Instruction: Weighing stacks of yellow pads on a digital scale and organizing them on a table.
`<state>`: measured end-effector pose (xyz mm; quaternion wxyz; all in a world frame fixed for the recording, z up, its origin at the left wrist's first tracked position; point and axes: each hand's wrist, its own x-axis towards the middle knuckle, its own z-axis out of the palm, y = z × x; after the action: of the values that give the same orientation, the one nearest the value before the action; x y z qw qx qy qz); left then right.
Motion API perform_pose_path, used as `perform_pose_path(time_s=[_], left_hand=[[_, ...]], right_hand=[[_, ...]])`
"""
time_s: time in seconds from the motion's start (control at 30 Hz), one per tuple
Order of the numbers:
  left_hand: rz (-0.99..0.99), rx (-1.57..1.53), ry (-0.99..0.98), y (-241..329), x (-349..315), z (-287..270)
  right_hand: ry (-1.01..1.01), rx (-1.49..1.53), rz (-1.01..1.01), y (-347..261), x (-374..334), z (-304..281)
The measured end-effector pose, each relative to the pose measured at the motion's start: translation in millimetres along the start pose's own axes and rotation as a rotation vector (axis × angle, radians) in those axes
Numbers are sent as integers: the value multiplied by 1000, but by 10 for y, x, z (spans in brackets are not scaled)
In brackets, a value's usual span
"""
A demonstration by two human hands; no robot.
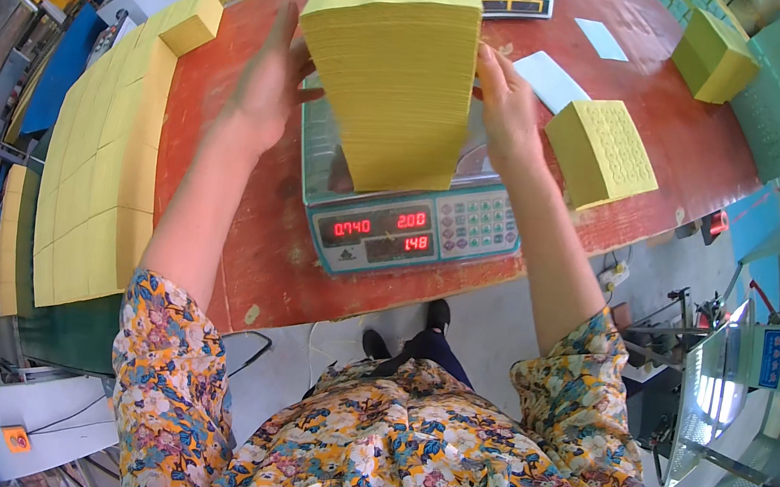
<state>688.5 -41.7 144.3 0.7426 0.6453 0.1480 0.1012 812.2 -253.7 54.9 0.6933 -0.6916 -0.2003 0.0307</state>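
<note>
A tall stack of yellow paper sheets (391,94), with a stamped pattern on its top face, stands on a digital scale (416,232) with a teal body and lit red digits. On the stack's left side, my left hand (267,92) has its thumb at the front edge; the hand is slightly blurred. My right hand (508,111) presses the opposite side, its fingertips partly hidden behind the stack. Together the two hands hold the stack between them. Right of the scale, a shorter stack of yellow paper (597,153) sits on the red table (294,285).
Rows of yellow paper stacks (108,154) line the left side. Another yellow block (715,58) stands at the far right. White sheets (549,82) lie behind my right hand, and a second scale (518,4) with a blue tray is at the back. A green chair (776,368) stands at right.
</note>
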Motion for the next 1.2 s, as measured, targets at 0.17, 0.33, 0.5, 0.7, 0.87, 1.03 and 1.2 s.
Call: perform_pose_path(time_s=[0.17,0.33,0.5,0.7,0.87,1.03,1.2], left_hand=[[88,-292,100,-742,134,178],[101,-407,94,-823,348,270],[197,-423,142,-722,410,252],[407,-310,335,-499,-56,174],[370,-204,599,-558,-1082,166],[286,-179,669,-830,-1790,227],[298,-226,658,-916,-1834,350]], right_hand=[[-64,418,48,93,16,335],[-220,581,265,96,371,364],[-291,518,170,15,517,455],[-229,342,39,54,328,68],[-133,414,88,-79,-325,-543],[-70,587,142,-153,-1023,-644],[-96,583,161,-210,-1237,-621]])
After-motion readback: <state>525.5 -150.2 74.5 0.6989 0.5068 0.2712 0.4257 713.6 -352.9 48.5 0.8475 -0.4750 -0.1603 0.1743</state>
